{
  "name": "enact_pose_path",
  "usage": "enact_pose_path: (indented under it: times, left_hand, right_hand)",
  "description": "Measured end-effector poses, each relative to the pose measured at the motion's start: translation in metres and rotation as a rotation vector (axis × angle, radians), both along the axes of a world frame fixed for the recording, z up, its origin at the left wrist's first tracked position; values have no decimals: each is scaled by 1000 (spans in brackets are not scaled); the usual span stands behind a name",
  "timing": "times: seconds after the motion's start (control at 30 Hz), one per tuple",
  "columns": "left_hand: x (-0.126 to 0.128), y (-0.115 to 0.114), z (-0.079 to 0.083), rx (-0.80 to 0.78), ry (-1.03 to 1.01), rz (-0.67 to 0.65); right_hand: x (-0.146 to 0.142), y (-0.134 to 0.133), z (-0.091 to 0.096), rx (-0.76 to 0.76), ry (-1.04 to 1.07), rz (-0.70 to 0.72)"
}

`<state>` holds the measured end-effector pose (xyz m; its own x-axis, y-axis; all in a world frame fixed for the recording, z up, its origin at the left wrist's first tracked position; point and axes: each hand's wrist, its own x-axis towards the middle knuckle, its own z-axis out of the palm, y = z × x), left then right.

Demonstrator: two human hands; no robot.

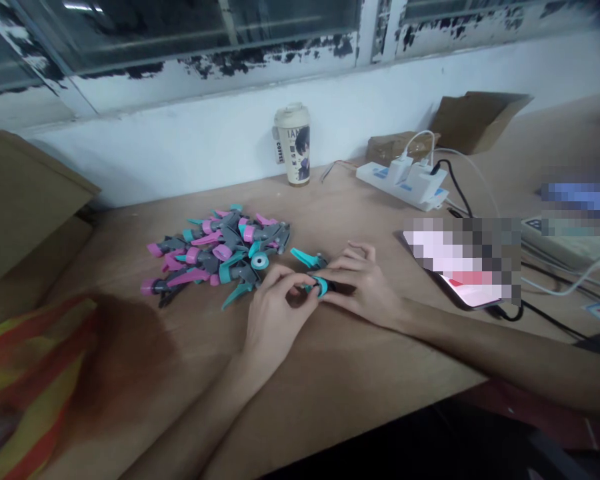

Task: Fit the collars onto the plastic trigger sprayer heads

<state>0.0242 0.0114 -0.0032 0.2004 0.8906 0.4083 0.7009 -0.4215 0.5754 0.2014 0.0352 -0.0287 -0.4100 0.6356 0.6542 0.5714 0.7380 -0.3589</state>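
Observation:
Both hands meet over the wooden table on one trigger sprayer head point(307, 259), grey with a teal trigger that sticks out up and left. My left hand point(276, 317) pinches its teal collar point(322, 287) between thumb and fingers. From the other side, my right hand point(363, 283) closes round the sprayer's grey body, which is mostly hidden by the fingers. Just left of my left hand lies a heap of similar sprayer heads point(227, 243), grey with pink or teal collars and triggers.
A coffee cup point(297, 150) stands against the wall, with a white power strip point(405, 183) to its right. A lit phone point(455, 267) lies right of my right hand. Cardboard point(25, 200) stands at the left; a yellow and red bag point(35, 380) lies in the near left corner.

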Motion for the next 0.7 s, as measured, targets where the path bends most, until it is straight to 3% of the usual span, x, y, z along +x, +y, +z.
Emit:
enact_pose_path:
  times: [0.13,0.4,0.7]
  left_hand:
    - [3,-4,2,-78,-12,42]
    - [6,-10,-3,-162,-219,-102]
    - [-15,9,-5,88,-149,-28]
  right_hand:
    - [0,-2,0,17,-1,-26]
    - [0,2,-1,-4,9,-70]
    - [-1,13,-3,-66,-15,-167]
